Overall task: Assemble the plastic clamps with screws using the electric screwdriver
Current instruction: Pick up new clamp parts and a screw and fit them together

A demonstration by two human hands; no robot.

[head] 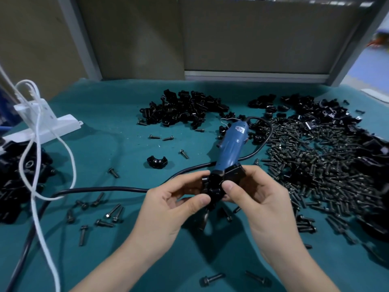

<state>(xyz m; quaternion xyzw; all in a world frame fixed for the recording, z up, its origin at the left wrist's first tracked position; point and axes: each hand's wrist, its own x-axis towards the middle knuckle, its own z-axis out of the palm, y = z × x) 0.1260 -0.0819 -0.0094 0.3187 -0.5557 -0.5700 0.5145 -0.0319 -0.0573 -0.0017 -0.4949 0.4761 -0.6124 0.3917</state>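
Both hands hold a black plastic clamp (214,185) above the green table, in front of me. My left hand (168,205) pinches its left side between thumb and fingers. My right hand (259,197) grips its right side, thumb on the front, with a second black clamp piece (234,172) against its fingers. The blue electric screwdriver (230,146) lies on the table just behind the clamp, its black cord (101,189) running off left. A big heap of black screws (320,163) lies to the right. One clamp half (156,162) sits alone at centre.
Piles of black clamp parts lie at the back centre (181,110), back right (311,108) and far left (19,175). Loose screws (111,213) dot the green mat (126,249). A white power strip (46,123) and white cable (40,186) sit at left.
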